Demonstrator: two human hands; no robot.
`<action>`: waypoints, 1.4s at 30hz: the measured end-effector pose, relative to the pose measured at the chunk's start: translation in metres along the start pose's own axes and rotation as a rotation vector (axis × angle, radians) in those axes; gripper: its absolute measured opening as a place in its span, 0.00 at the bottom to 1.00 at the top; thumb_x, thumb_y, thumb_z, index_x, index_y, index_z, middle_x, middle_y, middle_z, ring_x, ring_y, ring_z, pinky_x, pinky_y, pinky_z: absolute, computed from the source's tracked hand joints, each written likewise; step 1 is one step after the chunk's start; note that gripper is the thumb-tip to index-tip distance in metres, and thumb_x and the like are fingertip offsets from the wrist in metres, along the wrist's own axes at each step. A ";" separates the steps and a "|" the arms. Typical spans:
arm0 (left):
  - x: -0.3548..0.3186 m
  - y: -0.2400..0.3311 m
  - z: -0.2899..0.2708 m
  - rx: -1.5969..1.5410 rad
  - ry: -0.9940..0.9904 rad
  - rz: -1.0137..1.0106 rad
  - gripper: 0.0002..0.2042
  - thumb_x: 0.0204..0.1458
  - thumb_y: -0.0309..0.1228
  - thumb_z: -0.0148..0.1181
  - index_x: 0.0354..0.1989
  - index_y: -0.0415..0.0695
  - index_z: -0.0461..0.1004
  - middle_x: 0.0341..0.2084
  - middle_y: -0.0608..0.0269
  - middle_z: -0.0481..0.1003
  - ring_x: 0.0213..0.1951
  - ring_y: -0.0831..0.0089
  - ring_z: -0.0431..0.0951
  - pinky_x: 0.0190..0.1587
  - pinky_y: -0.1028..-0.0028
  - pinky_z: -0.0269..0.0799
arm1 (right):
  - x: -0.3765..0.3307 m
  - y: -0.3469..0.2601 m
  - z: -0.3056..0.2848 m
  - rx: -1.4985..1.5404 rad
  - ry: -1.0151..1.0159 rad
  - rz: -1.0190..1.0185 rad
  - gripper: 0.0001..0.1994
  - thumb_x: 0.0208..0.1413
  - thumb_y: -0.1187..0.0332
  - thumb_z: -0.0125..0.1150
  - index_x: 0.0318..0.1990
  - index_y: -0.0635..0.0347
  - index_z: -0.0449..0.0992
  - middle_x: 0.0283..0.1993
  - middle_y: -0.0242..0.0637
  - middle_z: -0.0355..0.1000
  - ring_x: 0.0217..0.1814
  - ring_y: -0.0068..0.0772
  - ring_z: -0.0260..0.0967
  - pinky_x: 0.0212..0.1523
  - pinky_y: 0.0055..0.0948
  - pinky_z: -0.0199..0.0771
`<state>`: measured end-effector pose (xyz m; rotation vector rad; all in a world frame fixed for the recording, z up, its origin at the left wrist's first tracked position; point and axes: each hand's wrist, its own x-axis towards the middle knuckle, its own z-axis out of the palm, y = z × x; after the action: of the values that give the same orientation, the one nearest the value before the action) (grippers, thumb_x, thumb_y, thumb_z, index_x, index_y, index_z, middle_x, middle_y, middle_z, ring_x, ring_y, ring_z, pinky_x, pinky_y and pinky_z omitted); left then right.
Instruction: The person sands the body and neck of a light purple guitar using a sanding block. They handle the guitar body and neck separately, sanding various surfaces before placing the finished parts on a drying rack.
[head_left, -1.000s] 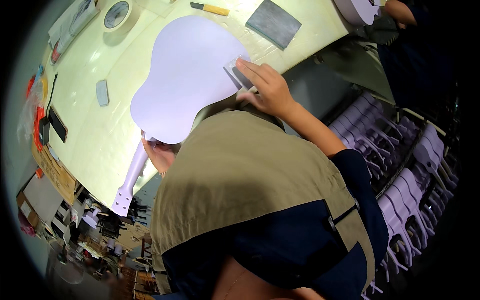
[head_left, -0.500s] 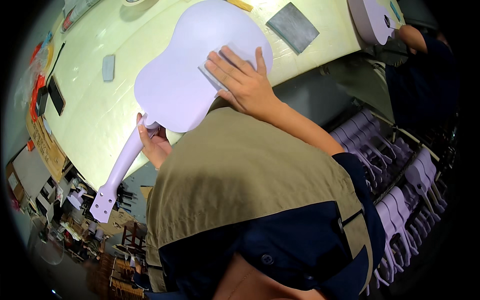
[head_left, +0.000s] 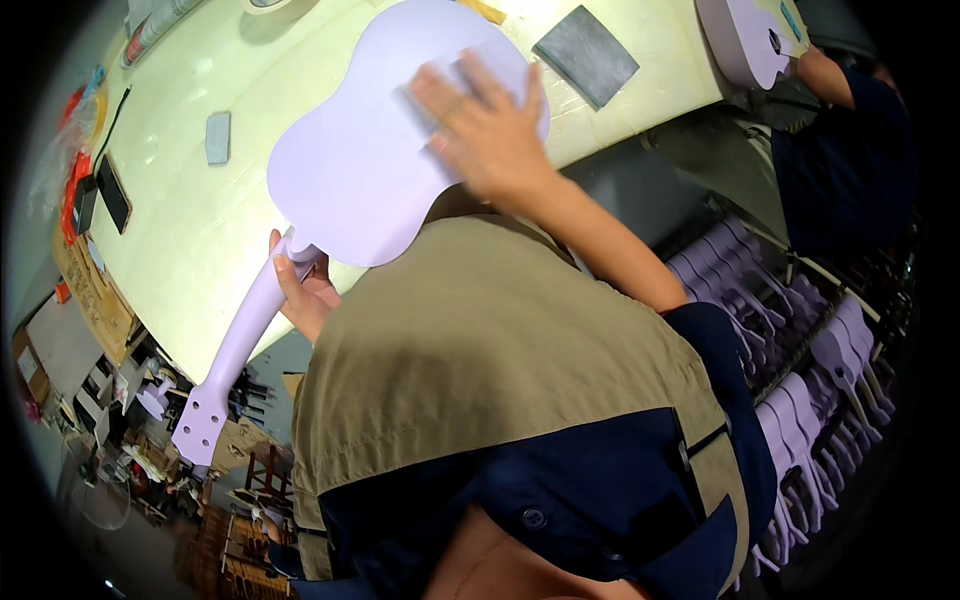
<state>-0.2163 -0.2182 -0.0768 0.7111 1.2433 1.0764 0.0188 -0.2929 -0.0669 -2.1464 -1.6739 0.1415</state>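
A pale lilac ukulele lies back up over the table's near edge, its neck pointing down and left, the headstock beyond the edge. My left hand is closed around the neck where it joins the body, thumb on the near side and the other fingers mostly hidden beneath. On the wide part of the back, my right hand lies with long, spread fingers, smeared by motion. Beneath its fingers is a thin pale grey sandpaper sheet, mostly covered by the hand.
On the pale table are a small grey block, a dark grey square pad and a phone. At right, a co-worker's arm reaches to another lilac ukulele. Racks of lilac ukuleles stand at lower right.
My right hand has moved slightly up and away across the ukulele's back with the sheet. The headstock has swung a little down and left; my left hand keeps its hold.
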 end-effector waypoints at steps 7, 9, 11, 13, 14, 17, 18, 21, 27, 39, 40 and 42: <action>-0.004 0.006 0.003 0.017 0.000 0.006 0.28 0.58 0.40 0.53 0.61 0.32 0.58 0.52 0.41 0.66 0.53 0.58 0.71 0.57 0.62 0.69 | 0.016 0.006 -0.001 -0.007 0.003 0.035 0.24 0.61 0.54 0.46 0.65 0.37 0.61 0.70 0.18 0.53 0.74 0.39 0.43 0.64 0.72 0.20; -0.004 0.005 0.002 0.021 -0.008 0.010 0.28 0.58 0.40 0.53 0.61 0.32 0.58 0.52 0.41 0.66 0.53 0.58 0.71 0.57 0.62 0.69 | 0.011 -0.015 -0.007 0.036 -0.070 -0.016 0.23 0.62 0.56 0.44 0.65 0.37 0.61 0.70 0.18 0.54 0.73 0.40 0.43 0.64 0.71 0.18; -0.003 0.005 -0.001 0.023 -0.015 0.016 0.28 0.59 0.41 0.52 0.61 0.34 0.59 0.53 0.42 0.66 0.53 0.59 0.71 0.57 0.62 0.69 | 0.006 -0.021 -0.003 0.071 -0.060 -0.074 0.23 0.61 0.56 0.45 0.65 0.37 0.61 0.70 0.18 0.54 0.73 0.40 0.43 0.64 0.72 0.18; -0.004 0.004 0.002 0.030 0.009 0.015 0.27 0.59 0.41 0.52 0.61 0.34 0.60 0.53 0.43 0.66 0.53 0.59 0.71 0.56 0.62 0.69 | 0.015 -0.002 -0.002 -0.058 0.008 -0.032 0.24 0.60 0.55 0.48 0.65 0.37 0.61 0.70 0.18 0.54 0.73 0.39 0.43 0.64 0.72 0.20; -0.005 0.005 0.001 0.034 0.025 0.015 0.27 0.59 0.41 0.52 0.61 0.34 0.60 0.52 0.43 0.66 0.52 0.59 0.71 0.56 0.62 0.70 | 0.018 0.004 -0.004 -0.074 0.018 0.020 0.25 0.59 0.53 0.49 0.65 0.37 0.61 0.70 0.18 0.54 0.73 0.39 0.44 0.64 0.73 0.21; 0.002 -0.001 0.000 0.029 -0.014 0.043 0.29 0.58 0.40 0.54 0.61 0.31 0.58 0.51 0.41 0.67 0.52 0.59 0.71 0.55 0.63 0.70 | 0.011 -0.022 -0.003 0.020 -0.029 -0.029 0.25 0.59 0.53 0.48 0.65 0.37 0.60 0.70 0.17 0.54 0.73 0.38 0.45 0.64 0.73 0.22; 0.001 -0.001 0.000 0.022 -0.009 0.042 0.29 0.58 0.40 0.54 0.60 0.31 0.59 0.51 0.42 0.67 0.52 0.59 0.71 0.55 0.63 0.70 | 0.005 -0.033 -0.001 0.129 -0.056 -0.106 0.25 0.60 0.54 0.47 0.66 0.37 0.58 0.70 0.17 0.53 0.73 0.38 0.45 0.64 0.74 0.23; -0.003 0.001 0.000 0.010 0.010 0.030 0.28 0.58 0.40 0.53 0.60 0.31 0.59 0.51 0.42 0.67 0.52 0.60 0.71 0.55 0.64 0.71 | 0.010 0.004 0.007 -0.075 -0.012 -0.005 0.26 0.60 0.55 0.48 0.67 0.36 0.57 0.70 0.18 0.53 0.73 0.37 0.45 0.64 0.74 0.23; 0.001 0.003 0.001 0.023 -0.026 0.021 0.28 0.59 0.41 0.52 0.61 0.32 0.59 0.51 0.43 0.67 0.52 0.62 0.71 0.56 0.65 0.69 | -0.005 -0.002 0.004 0.021 0.020 0.049 0.26 0.57 0.52 0.51 0.64 0.37 0.61 0.69 0.21 0.55 0.73 0.41 0.45 0.63 0.76 0.27; 0.002 0.005 -0.001 0.039 -0.049 0.003 0.31 0.58 0.44 0.53 0.62 0.34 0.57 0.52 0.45 0.66 0.55 0.62 0.68 0.59 0.64 0.66 | -0.035 -0.012 -0.005 0.087 0.002 -0.091 0.27 0.55 0.54 0.55 0.64 0.37 0.62 0.70 0.20 0.54 0.73 0.42 0.45 0.63 0.74 0.30; 0.000 0.005 -0.002 0.040 -0.038 0.010 0.31 0.58 0.44 0.52 0.63 0.34 0.57 0.52 0.45 0.66 0.55 0.62 0.68 0.59 0.64 0.65 | -0.036 0.003 -0.004 -0.063 -0.009 0.000 0.27 0.55 0.54 0.55 0.64 0.37 0.62 0.70 0.20 0.54 0.73 0.42 0.44 0.63 0.74 0.29; 0.003 0.002 0.000 0.037 -0.057 -0.006 0.31 0.58 0.45 0.52 0.63 0.35 0.57 0.53 0.46 0.65 0.55 0.62 0.68 0.59 0.64 0.65 | -0.038 0.041 -0.011 -0.164 0.014 0.218 0.27 0.56 0.55 0.54 0.65 0.37 0.61 0.70 0.20 0.53 0.73 0.41 0.43 0.62 0.75 0.24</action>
<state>-0.2165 -0.2150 -0.0760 0.7604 1.2186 1.0237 0.0493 -0.3395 -0.0790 -2.4434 -1.4854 0.0528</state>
